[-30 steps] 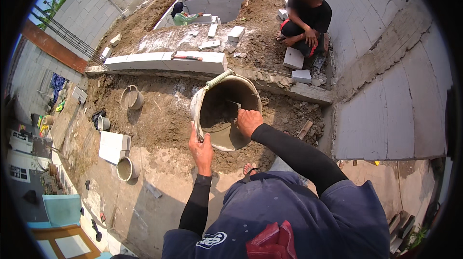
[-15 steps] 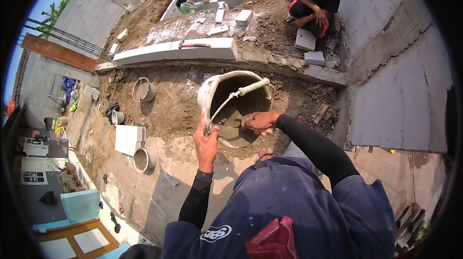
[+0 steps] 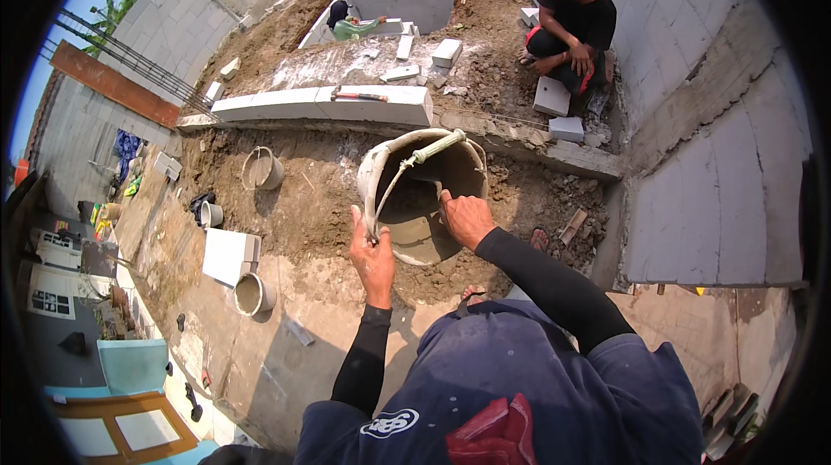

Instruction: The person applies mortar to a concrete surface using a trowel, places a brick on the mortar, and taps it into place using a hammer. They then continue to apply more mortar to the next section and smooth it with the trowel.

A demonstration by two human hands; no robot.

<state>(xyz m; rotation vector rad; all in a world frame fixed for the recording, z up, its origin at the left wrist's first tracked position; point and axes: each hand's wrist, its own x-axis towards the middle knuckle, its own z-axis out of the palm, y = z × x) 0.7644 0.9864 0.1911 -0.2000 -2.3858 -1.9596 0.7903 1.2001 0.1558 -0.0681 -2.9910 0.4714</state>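
A big pale, mortar-smeared bucket [image 3: 372, 175] tilts toward me in the middle, with wet grey mortar [image 3: 426, 238] on its inner wall. Its rope handle with a light green grip [image 3: 438, 146] lies across the mouth. My left hand [image 3: 374, 264] is closed on the near left rim, thumb over the edge. In my right hand [image 3: 469, 221], at the bucket's right side, is a trowel [image 3: 430, 182] whose blade points into the shaded inside; its handle is mostly hidden by my fingers.
Smaller buckets [image 3: 260, 169] and a white block [image 3: 228, 255] stand on the left. Beyond runs a low white block wall [image 3: 286, 103] with a hammer [image 3: 359, 96] on it. One person [image 3: 576, 19] squats at the far right; another [image 3: 351, 28] is in a pit.
My right hand has drawn up and the trowel blade has moved from the mortar toward the bucket's upper inside. My left hand keeps its hold on the rim.
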